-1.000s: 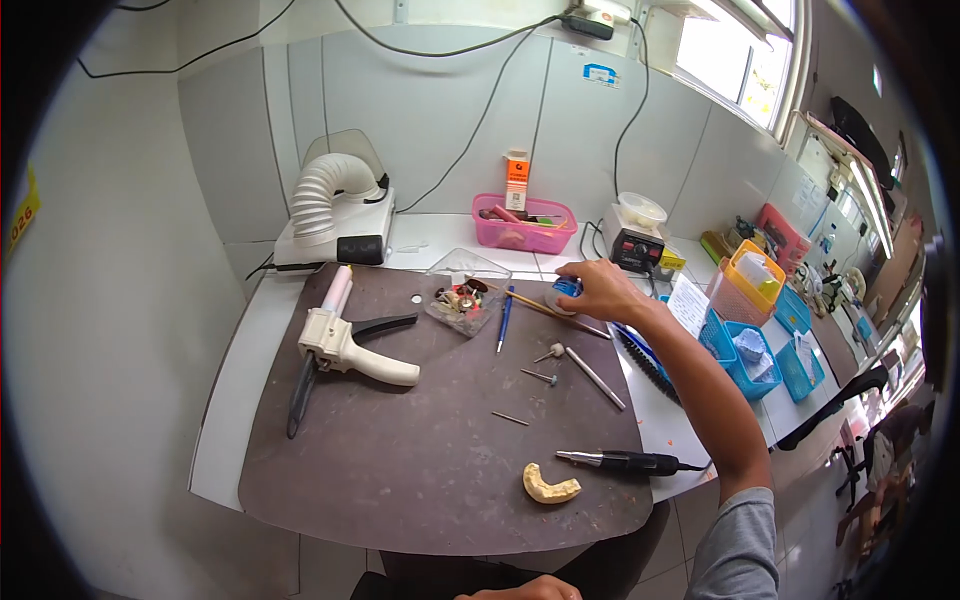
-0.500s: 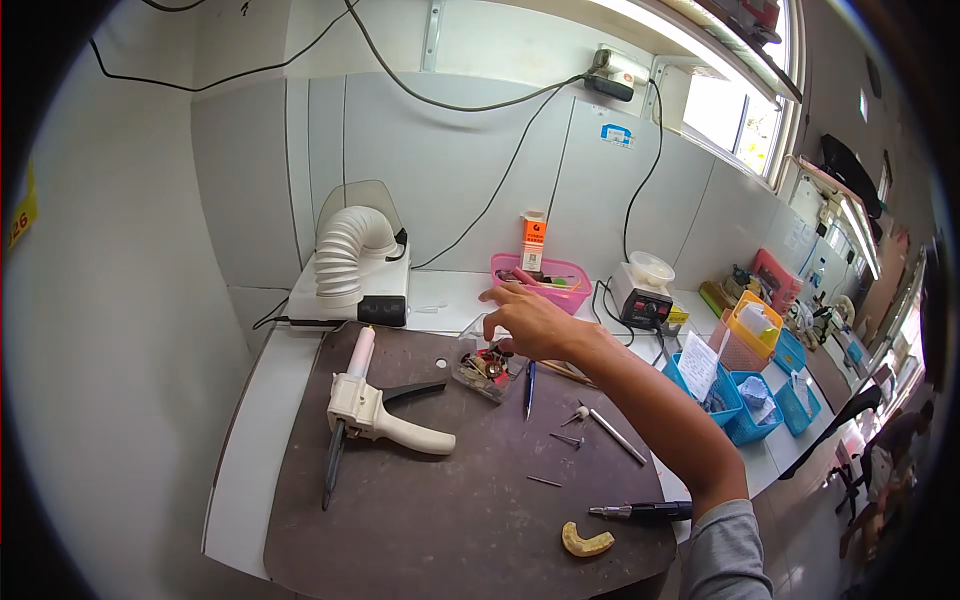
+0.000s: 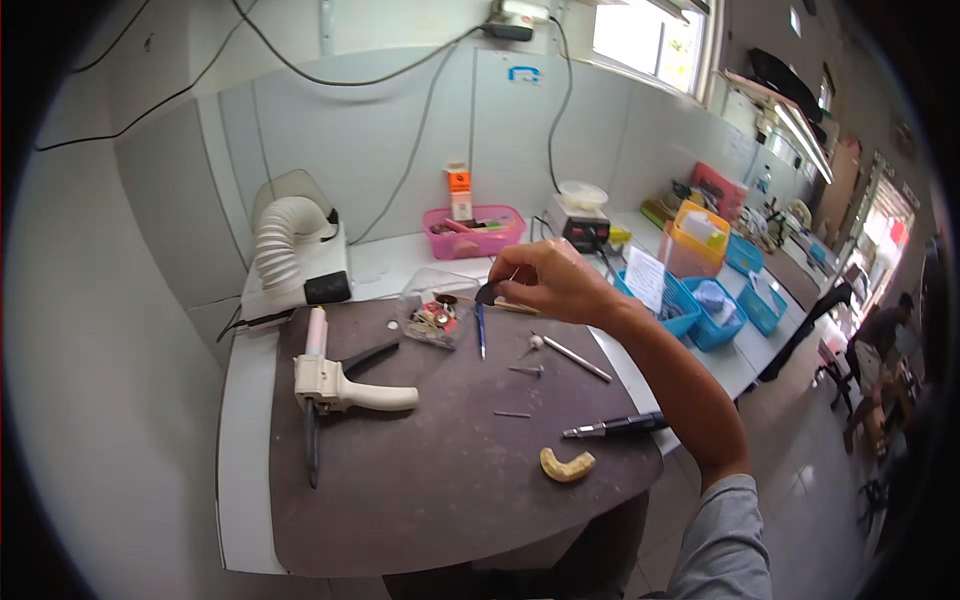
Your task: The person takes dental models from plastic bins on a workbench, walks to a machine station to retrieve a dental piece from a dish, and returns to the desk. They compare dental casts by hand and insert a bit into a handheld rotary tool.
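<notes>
My right hand (image 3: 548,283) pinches a small black piece (image 3: 486,294) between thumb and fingertips, above the back of the brown board (image 3: 400,500). Just left of it stands a clear plastic box (image 3: 438,310) filled with small rotary bits and discs. Below the fingers lies a blue pen (image 3: 482,333), and a wooden stick is partly behind the hand. Toward the right are a silver rod-like tool (image 3: 577,358), a white-headed bit (image 3: 536,342), a mounted bit (image 3: 527,371) and a thin metal pin (image 3: 512,414). My left hand is out of sight.
A cartridge dispensing gun (image 3: 350,390) lies at left. Near the right edge are a rotary handpiece (image 3: 612,427) and a yellowish dental arch model (image 3: 567,465). Behind stand a white hose unit (image 3: 290,250), a pink basket (image 3: 475,240) and a control box (image 3: 580,222); blue baskets (image 3: 710,315) sit right.
My right hand has come away from the clear box, rightward, and now has the small black piece in its fingers. The camera view has turned to the right.
</notes>
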A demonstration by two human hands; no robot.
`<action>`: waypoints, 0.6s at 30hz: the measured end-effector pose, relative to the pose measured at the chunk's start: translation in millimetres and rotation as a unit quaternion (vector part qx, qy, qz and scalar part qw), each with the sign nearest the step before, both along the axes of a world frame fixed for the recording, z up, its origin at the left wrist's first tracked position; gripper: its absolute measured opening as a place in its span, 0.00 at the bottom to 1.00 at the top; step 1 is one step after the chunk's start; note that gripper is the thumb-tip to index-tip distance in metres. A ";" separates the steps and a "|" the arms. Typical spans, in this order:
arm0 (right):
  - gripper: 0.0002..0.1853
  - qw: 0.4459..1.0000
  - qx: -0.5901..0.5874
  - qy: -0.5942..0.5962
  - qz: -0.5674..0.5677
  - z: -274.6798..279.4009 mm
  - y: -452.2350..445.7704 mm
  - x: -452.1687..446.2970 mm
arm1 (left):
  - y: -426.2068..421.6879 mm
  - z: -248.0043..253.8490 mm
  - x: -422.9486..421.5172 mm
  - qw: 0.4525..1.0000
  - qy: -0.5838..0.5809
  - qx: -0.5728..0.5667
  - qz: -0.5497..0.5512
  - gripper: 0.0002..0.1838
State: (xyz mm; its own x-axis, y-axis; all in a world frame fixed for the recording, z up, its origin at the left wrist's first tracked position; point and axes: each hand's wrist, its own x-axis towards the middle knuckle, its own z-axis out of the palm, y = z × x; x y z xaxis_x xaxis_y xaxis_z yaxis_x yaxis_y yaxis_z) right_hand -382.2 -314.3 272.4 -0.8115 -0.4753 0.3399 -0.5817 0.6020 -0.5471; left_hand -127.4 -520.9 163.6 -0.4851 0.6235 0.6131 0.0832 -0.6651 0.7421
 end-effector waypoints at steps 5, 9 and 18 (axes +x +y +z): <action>0.06 0.997 -0.019 0.050 -0.048 -22.1 43.8 93.6 | -10.8 18.8 6.0 0.951 0.152 -0.150 0.222 0.12; 0.06 0.990 -0.018 0.078 -0.116 -60.1 64.6 147.9 | 2.9 16.1 -12.7 0.820 0.247 -0.286 0.430 0.12; 0.08 0.982 -0.035 0.082 -0.166 -82.6 75.8 180.9 | -12.8 48.9 -27.1 0.714 0.405 -0.393 0.414 0.16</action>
State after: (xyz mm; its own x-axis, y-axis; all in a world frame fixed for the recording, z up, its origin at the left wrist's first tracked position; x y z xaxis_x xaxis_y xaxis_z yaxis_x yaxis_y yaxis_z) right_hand -201.3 -238.5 189.8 -0.8491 -0.1655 0.5016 -0.4440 0.7379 -0.5083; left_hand -154.6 -533.6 212.4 -0.5727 0.6341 0.5195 0.8196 0.4575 0.3450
